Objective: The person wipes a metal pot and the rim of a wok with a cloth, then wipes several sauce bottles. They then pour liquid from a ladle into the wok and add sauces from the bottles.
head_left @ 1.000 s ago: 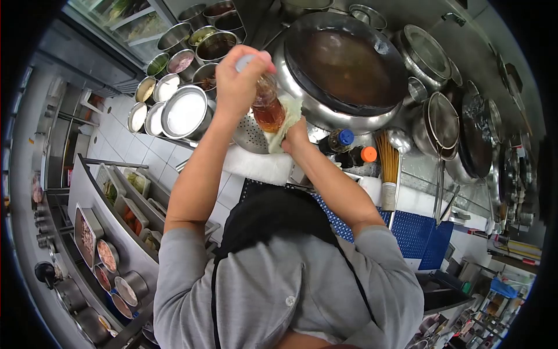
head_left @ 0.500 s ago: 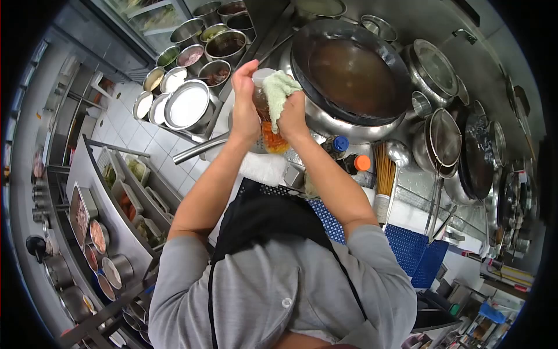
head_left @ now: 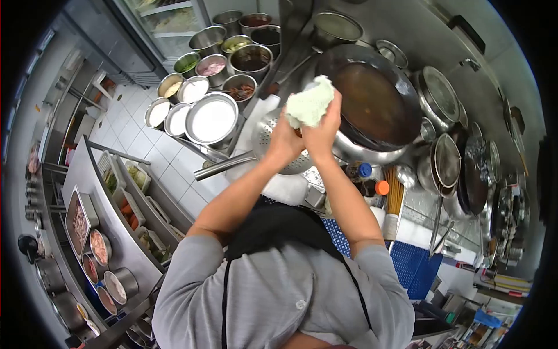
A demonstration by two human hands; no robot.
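Note:
A pale green cloth (head_left: 310,102) is bunched in my right hand (head_left: 323,129), whose fingers are wrapped round it. My left hand (head_left: 283,139) is closed against the lower left side of the cloth, on a container that is mostly hidden by the cloth and hands. A little orange-brown of it shows between the palms. Both hands are over a perforated metal strainer (head_left: 263,132) with a long handle, just left of a large dark wok (head_left: 372,104) holding brown liquid.
Steel pots of ingredients stand at the upper left, with a wide pot of white contents (head_left: 211,118) nearest. Bottles with blue (head_left: 364,170) and orange (head_left: 382,188) caps, bamboo sticks (head_left: 395,195) and a ladle (head_left: 406,176) lie right of my forearms.
Both hands have moved right with the cloth and container. The cloth now covers the container's top, which showed before. The view has shifted, and more of the strainer shows.

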